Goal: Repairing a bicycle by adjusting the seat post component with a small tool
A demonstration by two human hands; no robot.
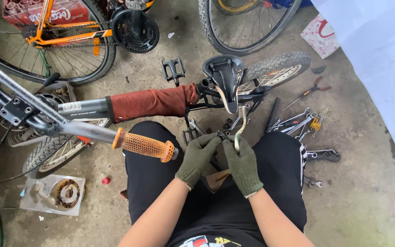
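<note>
Both gloved hands, left hand (198,158) and right hand (243,165), pinch a pale, curved strip (239,130).

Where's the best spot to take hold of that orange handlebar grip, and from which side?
Probably around the middle of the orange handlebar grip, with the left hand, coming from above. It is a ribbed cylinder lying nearly level, slanting slightly down to the right, and bare along its length. Its black end cap sits close beside the left hand, which, like the right hand, is busy with a small part.
</note>
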